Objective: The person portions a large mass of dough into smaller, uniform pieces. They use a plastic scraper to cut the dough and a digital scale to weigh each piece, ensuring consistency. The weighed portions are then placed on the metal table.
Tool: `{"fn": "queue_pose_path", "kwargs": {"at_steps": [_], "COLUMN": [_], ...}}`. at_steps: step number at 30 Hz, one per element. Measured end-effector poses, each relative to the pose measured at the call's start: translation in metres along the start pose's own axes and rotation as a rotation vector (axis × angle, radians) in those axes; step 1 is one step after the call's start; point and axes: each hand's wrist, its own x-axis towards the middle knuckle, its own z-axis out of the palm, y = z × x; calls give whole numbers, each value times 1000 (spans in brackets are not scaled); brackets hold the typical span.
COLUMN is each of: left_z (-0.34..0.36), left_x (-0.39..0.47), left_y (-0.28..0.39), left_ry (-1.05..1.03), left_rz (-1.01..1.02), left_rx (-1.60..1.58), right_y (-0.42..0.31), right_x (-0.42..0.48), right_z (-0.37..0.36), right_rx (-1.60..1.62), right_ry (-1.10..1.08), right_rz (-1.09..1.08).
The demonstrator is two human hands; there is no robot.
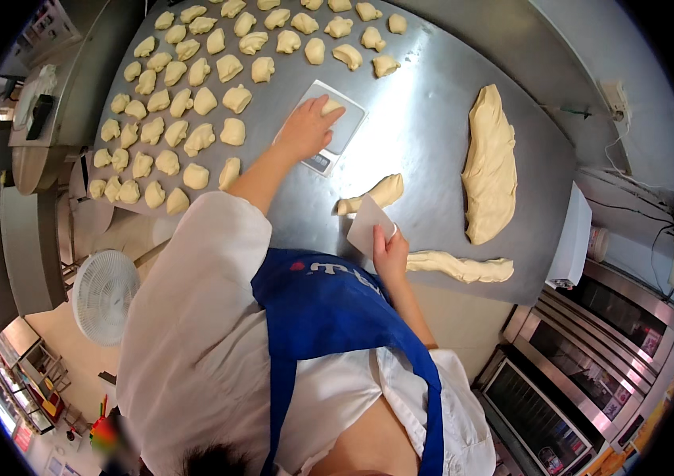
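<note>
My left hand reaches over the digital kitchen scale, its fingers on a small dough piece that lies on the weighing plate. My right hand grips a flat dough scraper, held tilted close to the cut end of a short dough strip. A longer dough strip lies along the table's near edge, right of that hand. Farther right rests a large mass of dough. Rows of small dough pieces cover the left and far part of the metal table.
A metal wall panel bounds the table's far right side, with a wall socket and cables beyond. A white fan stands at the left below table level. Glass-fronted ovens stand at the lower right.
</note>
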Motion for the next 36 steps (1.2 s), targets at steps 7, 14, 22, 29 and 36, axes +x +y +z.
{"fn": "queue_pose_path", "kwargs": {"at_steps": [7,14,22,29,36], "left_z": [29,39,-11,15,59], "left_x": [-12,34,27,-93,-119], "left_y": [18,-87,-24,117,112], "left_ry": [250,304,57,-465,-527], "left_rz": [-476,-544,-243,-53,-108], "left_rx": [-653,-222,136,-467,-295], "right_y": [5,1,-3,-9,18], "right_x": [1,0,26,62,82], "right_z": [-3,1,-17,-11,33], "right_rx": [-21,43,-207,-570,-726], "right_ry": [65,71,93,-255,-367], "right_rz": [114,204,28,-139,-258]}}
